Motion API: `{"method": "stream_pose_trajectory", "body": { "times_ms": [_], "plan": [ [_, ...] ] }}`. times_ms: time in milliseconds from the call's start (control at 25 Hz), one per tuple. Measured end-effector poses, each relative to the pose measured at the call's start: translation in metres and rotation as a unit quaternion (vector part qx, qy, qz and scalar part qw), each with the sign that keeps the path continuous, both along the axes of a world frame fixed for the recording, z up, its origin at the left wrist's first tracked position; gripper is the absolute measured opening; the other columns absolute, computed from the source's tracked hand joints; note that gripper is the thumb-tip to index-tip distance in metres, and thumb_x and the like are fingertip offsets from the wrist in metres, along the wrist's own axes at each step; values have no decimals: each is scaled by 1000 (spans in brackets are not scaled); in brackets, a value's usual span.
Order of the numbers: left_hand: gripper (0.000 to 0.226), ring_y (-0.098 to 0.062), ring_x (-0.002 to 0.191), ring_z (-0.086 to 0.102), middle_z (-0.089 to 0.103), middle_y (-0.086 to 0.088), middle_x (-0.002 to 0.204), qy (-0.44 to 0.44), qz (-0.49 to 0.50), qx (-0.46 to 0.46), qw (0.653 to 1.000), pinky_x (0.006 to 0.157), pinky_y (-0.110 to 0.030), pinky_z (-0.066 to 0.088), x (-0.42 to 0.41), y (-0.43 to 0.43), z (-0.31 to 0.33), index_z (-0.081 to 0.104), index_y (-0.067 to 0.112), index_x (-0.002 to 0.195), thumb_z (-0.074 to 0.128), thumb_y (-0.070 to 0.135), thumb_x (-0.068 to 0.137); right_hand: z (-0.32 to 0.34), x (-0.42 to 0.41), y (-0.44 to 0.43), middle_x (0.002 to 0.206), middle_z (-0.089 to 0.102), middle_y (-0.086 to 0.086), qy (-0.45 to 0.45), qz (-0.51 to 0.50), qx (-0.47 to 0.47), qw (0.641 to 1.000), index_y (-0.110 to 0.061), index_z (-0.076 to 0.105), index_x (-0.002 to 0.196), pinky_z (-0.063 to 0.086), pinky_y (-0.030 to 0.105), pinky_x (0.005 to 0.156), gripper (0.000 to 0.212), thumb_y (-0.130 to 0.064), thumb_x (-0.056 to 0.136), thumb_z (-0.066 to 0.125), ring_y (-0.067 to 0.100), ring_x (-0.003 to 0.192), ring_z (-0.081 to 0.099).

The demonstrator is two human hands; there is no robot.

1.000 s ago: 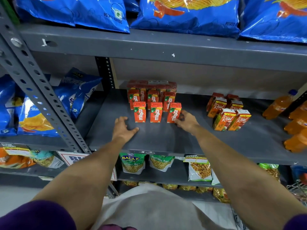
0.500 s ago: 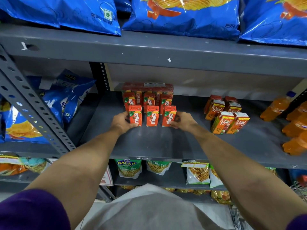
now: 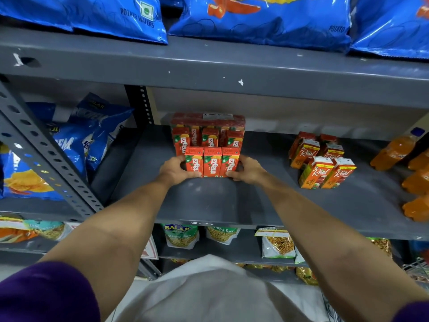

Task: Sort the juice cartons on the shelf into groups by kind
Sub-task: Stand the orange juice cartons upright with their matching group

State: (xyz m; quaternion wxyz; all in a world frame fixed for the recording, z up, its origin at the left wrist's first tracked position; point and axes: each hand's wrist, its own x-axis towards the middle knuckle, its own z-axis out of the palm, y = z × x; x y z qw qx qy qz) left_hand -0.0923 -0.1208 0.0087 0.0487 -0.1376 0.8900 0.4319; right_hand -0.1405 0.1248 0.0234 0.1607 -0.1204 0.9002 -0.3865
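Three red Maaza cartons (image 3: 212,161) stand in a tight front row on the grey shelf (image 3: 209,205). My left hand (image 3: 175,169) presses against the left carton and my right hand (image 3: 247,169) against the right one, clamping the row between them. Behind the row stand more Maaza cartons (image 3: 209,138) and a shrink-wrapped Maaza pack (image 3: 207,119). Apart to the right, several orange Real cartons (image 3: 321,159) stand in their own group.
Orange drink bottles (image 3: 394,151) lie at the shelf's right end. Blue crisp bags (image 3: 255,17) fill the shelf above and more blue bags (image 3: 69,145) the bay to the left. A perforated grey upright (image 3: 44,154) slants at left. Snack packets (image 3: 181,235) hang below.
My left hand has come off the bare shelf onto the left carton. Both hands have pushed the front row of three back against the cartons behind.
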Motion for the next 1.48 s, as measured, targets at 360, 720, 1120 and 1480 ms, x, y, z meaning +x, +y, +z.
{"method": "stream_pose_trajectory", "body": {
  "times_ms": [360,720,1120,1480],
  "plan": [
    [55,-20,103,65,69,-7,116,-22,-35,91,995,98,-38,49,2,2,1,65,13,114,88,16,64,-7,3,6,87,70,-2,-16,27,-40,999,-17,64,101,55,15,53,29,-17,77,79,3,55,67],
    [43,-12,101,64,67,0,114,-49,-100,113,987,98,-34,45,42,5,5,63,24,107,83,15,71,-21,43,21,77,72,-12,1,31,-52,998,-23,73,89,48,10,64,29,-35,66,85,-3,67,66],
    [41,-6,95,65,69,9,104,-48,-81,115,989,91,-29,48,89,15,-2,63,26,106,84,23,70,-33,80,31,99,75,-3,-30,24,-80,996,-20,74,96,55,34,90,40,-35,62,88,14,93,70],
    [32,-4,90,64,69,5,102,-32,-72,124,989,84,-26,48,110,24,-3,63,28,96,83,20,72,-32,93,36,107,72,2,-37,35,-67,996,-18,73,100,54,37,92,47,-39,61,87,19,97,69]
  ]
}}
